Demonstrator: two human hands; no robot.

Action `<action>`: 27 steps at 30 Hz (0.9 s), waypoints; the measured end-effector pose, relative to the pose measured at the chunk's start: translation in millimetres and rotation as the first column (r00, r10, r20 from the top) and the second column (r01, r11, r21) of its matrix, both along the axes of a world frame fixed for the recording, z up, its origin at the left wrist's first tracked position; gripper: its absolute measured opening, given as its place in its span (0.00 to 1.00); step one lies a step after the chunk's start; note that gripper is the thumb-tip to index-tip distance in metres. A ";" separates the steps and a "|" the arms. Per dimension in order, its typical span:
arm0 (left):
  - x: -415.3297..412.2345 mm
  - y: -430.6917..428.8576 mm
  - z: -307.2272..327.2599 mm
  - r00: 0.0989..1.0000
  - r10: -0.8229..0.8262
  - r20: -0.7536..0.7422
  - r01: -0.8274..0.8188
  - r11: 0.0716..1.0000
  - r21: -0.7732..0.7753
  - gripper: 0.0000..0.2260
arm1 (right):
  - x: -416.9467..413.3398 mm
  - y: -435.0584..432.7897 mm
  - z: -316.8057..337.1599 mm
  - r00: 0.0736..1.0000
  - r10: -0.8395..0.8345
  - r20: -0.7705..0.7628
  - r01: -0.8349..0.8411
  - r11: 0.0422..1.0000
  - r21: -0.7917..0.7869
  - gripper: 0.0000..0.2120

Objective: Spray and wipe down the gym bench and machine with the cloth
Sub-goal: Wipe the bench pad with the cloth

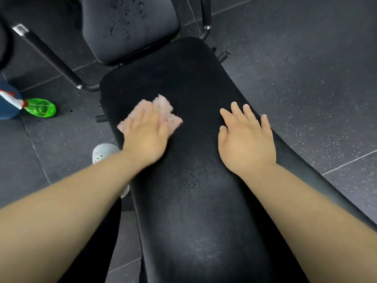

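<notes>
The pink cloth (163,106) is pressed flat on the left half of the padded desk (193,201) by the left hand (145,137), its fingers (149,117) laid straight over it, not curled, presumably so that a broad patch is wiped. The right hand (245,139) is rested on the desk's right edge, fingers spread and holding nothing, apparently as a brace. The green spray bottle (40,108) is set aside on the floor (306,78).
</notes>
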State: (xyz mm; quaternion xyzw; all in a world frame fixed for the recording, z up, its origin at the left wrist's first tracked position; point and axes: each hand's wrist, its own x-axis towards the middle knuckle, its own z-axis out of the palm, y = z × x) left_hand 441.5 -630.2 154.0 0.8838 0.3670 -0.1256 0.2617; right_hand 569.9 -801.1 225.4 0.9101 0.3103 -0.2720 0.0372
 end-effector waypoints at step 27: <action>16.8 112.8 -60.2 0.998 0.018 -0.060 -0.016 0.999 0.034 0.20 | -12.5 57.1 -13.0 0.993 0.078 -0.090 -0.083 0.995 -0.052 0.26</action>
